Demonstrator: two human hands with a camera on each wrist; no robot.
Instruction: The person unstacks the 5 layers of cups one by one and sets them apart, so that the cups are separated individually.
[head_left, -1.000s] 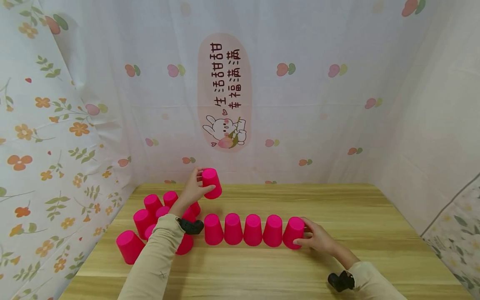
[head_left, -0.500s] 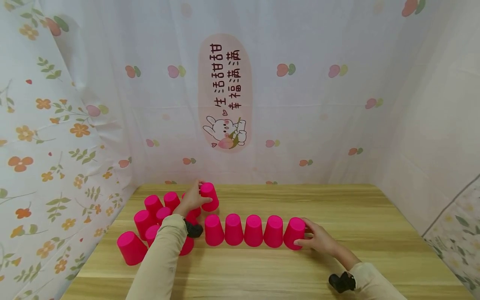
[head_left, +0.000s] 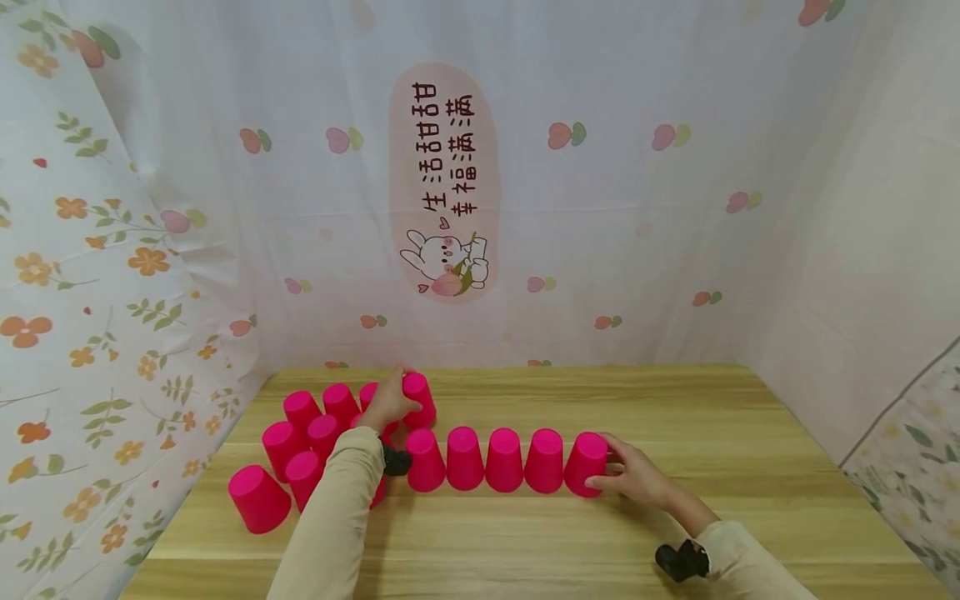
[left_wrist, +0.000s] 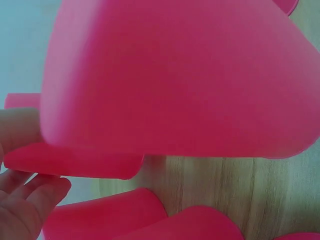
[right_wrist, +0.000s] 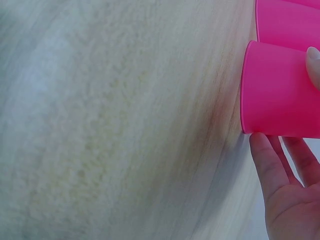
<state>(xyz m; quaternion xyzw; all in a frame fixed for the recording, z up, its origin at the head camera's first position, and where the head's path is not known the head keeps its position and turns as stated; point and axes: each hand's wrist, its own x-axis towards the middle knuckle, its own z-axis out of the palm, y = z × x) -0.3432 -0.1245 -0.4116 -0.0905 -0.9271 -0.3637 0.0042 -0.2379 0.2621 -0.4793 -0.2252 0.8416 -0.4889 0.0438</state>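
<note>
My left hand [head_left: 392, 400] grips a pink cup [head_left: 420, 400], upside down, at the back of the table behind the row. In the left wrist view its thumb and fingers lie on both sides of that cup [left_wrist: 80, 162], while a nearer cup [left_wrist: 180, 85] fills most of the picture. Several upside-down pink cups stand in a straight row, side by side, in the middle. Round the rightmost cup [head_left: 587, 465] of this row my right hand [head_left: 637, 477] has its thumb in front and fingers behind; the right wrist view shows the same cup [right_wrist: 280, 95] between them.
A cluster of several more upside-down pink cups stands at the left, partly behind my left forearm; one cup [head_left: 259, 498] sits at its front. The wooden table [head_left: 525, 550] ends at a printed curtain [head_left: 637, 250] at the back and sides.
My left hand has lowered its cup from above the back of the table down to its surface, beside the cluster. The right hand has stayed at the end cup.
</note>
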